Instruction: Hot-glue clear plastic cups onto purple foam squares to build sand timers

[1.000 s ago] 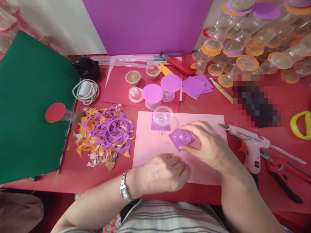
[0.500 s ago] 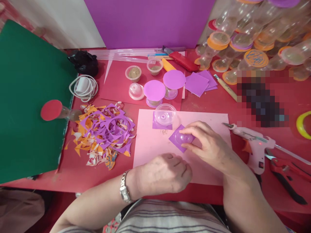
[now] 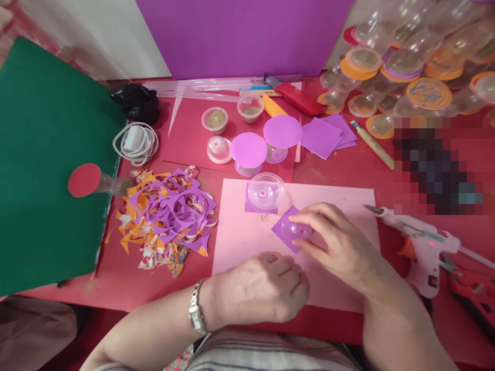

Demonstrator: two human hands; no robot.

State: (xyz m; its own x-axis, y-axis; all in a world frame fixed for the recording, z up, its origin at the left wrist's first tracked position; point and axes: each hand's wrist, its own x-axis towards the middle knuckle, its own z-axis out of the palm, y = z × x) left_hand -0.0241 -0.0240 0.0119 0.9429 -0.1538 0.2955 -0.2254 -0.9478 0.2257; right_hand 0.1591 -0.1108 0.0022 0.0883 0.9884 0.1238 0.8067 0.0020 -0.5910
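My right hand (image 3: pixel 335 242) presses its fingertips round a small clear plastic cup (image 3: pixel 293 229) that stands upside down on a purple paper square (image 3: pixel 281 230), both on a pink sheet (image 3: pixel 240 237). My left hand (image 3: pixel 263 288) rests as a loose fist on the near edge of that sheet, with nothing visible in it. A second clear cup (image 3: pixel 265 190) sits on another purple square just behind.
A heap of purple and orange paper scraps (image 3: pixel 170 216) lies to the left beside a green board (image 3: pixel 42 159). A glue gun (image 3: pixel 421 239) and red cutters (image 3: pixel 469 283) lie to the right. Purple-lidded cups (image 3: pixel 248 150), purple squares (image 3: pixel 323 135) and stacked cups (image 3: pixel 406 67) stand behind.
The view has shifted slightly. My right hand stays on the small cup and my left fist stays put.
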